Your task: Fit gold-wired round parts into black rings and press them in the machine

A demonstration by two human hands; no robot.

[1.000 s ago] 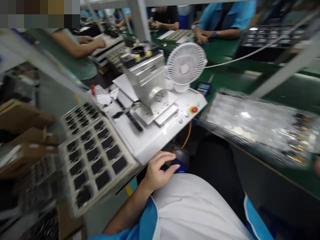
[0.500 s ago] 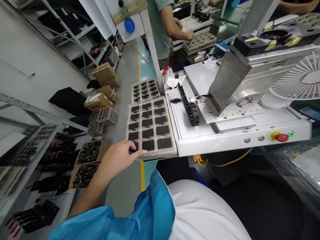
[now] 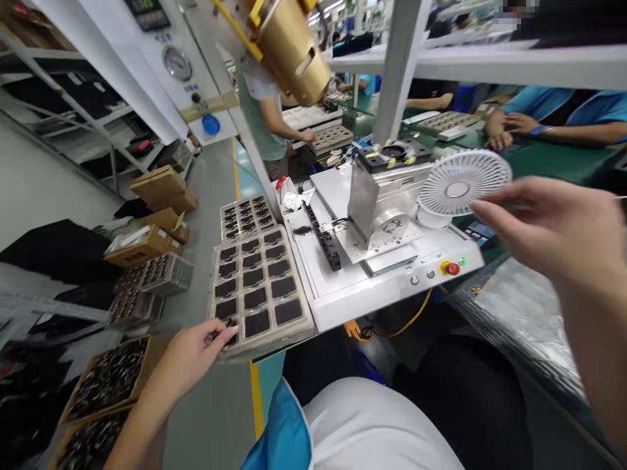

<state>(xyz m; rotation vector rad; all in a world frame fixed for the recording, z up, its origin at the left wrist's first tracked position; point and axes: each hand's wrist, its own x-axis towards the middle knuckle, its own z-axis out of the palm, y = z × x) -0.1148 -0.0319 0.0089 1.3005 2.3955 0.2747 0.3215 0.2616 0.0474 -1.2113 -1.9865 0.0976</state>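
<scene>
At the near left corner of a clear plastic tray [image 3: 304,326], my left hand [image 3: 196,349] is closed, thumb and fingers pinching a small black part [image 3: 231,325] at a pocket. Dark square pieces [image 3: 257,322] lie in the other pockets in rows. My right hand [image 3: 563,228] is raised at the right, thumb and forefinger drawn together in front of a white desk fan [image 3: 460,186]. Whether a small thing sits in that pinch I cannot make out.
A white machine bench [image 3: 353,300] carries a metal fixture [image 3: 377,202], a black slotted strip [image 3: 323,238] and a red stop button [image 3: 451,268]. A gold cylinder [image 3: 296,55] hangs above. Another tray [image 3: 247,217] lies behind. Cardboard boxes [image 3: 147,248] stand left. Co-workers sit across.
My head view has lifted and swung right. My right hand has come into view by the fan. My left hand stays at the tray's near left corner.
</scene>
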